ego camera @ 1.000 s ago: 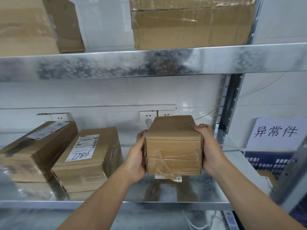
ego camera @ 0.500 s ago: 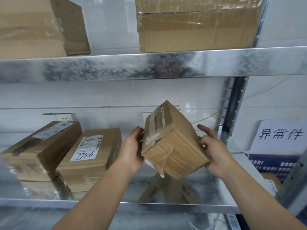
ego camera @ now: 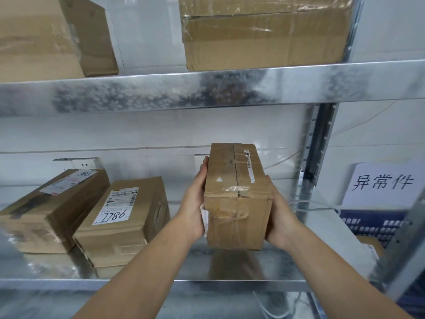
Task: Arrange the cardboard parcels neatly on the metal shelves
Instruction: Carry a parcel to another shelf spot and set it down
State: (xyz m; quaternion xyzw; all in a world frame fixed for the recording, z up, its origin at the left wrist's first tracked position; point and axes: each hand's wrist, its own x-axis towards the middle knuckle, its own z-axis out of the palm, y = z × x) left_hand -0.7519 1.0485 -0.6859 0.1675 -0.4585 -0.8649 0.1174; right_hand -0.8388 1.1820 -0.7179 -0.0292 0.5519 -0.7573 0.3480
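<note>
Held item: A brown cardboard parcel sealed with clear tape [ego camera: 236,199] was held between both hands, with its taped seam facing up and its long axis pointing away from the person.
Held item position: It was low over the right half of the galvanised metal middle shelf [ego camera: 138,284], to the right of the stored parcels and apart from them. Whether it touched the deck could not be determined.
Left hand: The left hand [ego camera: 195,203] lay flat against the parcel's left face, fingers straight and pointing away from the person.
Right hand: The right hand [ego camera: 279,217] gripped the parcel's right face, thumb along the upper edge. Its fingers were hidden behind the parcel.
Stored parcels: A brown parcel with a white shipping label [ego camera: 128,217] rested on the middle shelf, left of the hands. A second labelled brown parcel [ego camera: 53,208] sat just beside it, further left.
Upper level: The galvanised metal upper shelf [ego camera: 138,93] carried a large taped cardboard box [ego camera: 264,35] above the hands and another large cardboard box [ego camera: 41,35] at the left.
Right side: A perforated steel upright [ego camera: 319,146] stood right of the held parcel. Beyond it were a white paper sign with black characters [ego camera: 381,183] and a blue plastic crate [ego camera: 372,224].
</note>
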